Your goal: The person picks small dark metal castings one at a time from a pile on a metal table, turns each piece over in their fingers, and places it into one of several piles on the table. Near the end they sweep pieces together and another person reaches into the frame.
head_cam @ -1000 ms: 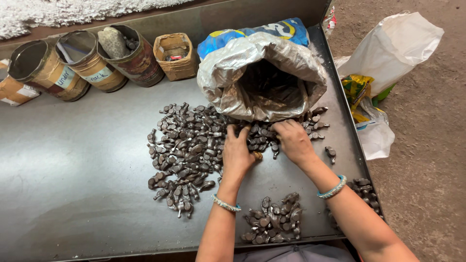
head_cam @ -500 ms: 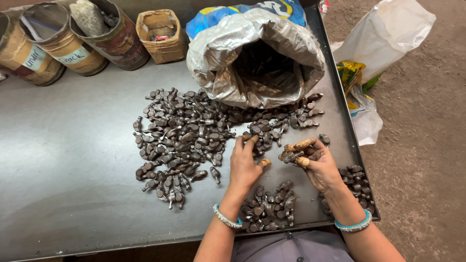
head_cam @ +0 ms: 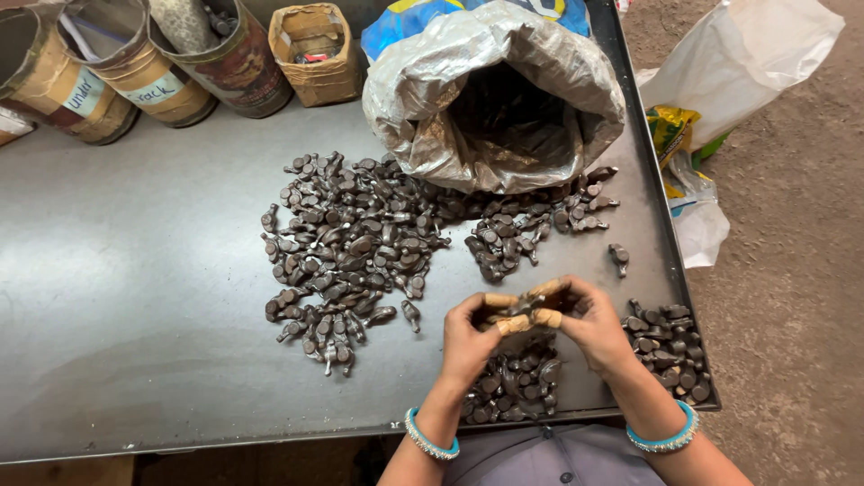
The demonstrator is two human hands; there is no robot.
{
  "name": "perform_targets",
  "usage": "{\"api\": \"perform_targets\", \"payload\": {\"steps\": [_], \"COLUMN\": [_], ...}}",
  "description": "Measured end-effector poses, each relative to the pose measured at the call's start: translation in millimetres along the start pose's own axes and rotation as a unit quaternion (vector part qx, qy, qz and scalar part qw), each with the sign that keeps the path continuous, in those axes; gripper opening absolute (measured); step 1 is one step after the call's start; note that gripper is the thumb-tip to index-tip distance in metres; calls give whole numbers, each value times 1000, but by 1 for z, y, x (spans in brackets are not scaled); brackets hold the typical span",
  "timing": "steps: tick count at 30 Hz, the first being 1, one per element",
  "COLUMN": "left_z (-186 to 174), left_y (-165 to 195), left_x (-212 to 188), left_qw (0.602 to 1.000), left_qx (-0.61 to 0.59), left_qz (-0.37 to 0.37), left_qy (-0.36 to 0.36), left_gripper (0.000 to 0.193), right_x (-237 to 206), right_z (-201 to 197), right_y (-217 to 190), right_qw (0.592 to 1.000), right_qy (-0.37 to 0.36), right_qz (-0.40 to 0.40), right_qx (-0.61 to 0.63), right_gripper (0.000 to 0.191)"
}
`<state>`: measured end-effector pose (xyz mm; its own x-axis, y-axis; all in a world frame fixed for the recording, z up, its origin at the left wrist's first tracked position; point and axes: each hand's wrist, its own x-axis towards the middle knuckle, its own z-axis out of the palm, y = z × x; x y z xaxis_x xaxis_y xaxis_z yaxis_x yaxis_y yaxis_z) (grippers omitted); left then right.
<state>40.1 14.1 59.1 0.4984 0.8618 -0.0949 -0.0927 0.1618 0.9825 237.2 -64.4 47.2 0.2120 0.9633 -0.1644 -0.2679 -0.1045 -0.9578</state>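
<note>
Together both hands pinch dark metal part near tray edge.

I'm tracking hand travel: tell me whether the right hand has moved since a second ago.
Yes. The right hand has pulled back from the mouth of the silver sack toward the tray's near edge, meeting the left hand.

A second ago we had both hands pressed into the dark metal pieces at the mouth of the silver sack. Now we have drawn them back from the sack toward our body: our left hand and right hand are raised and brought together, well short of the sack, above the small near heap, fingertips pinching a few pieces between them.
</note>
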Motion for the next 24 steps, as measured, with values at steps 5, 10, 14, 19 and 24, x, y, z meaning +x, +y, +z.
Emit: {"api": "perform_targets", "payload": {"steps": [5,10,14,19,24], "left_z": [-29,-30,-22,-21,-17], "left_y": [2,19,27,39,54], "left_x": [-9,-17,-17,-14,-13], "left_qw": [986,958,906,890,910], "left_qx": [162,283,396,424,404], "left_qz": [-15,52,101,84,51], "left_qy": [40,4,-106,-146,-78], "left_gripper": [28,29,24,23,23], "right_x": [16,44,61,72,76], "right_z": [19,55,70,61,37], "right_y": [-36,-62,-62,-54,-39], "right_qw": [959,835,806,789,884], "right_qy": [61,86,76,89,113], "right_qz": [-11,-207,-201,-160,-78], "right_qx": [-278,-503,-552,-586,-447], "right_gripper": [33,56,57,39,31]}}
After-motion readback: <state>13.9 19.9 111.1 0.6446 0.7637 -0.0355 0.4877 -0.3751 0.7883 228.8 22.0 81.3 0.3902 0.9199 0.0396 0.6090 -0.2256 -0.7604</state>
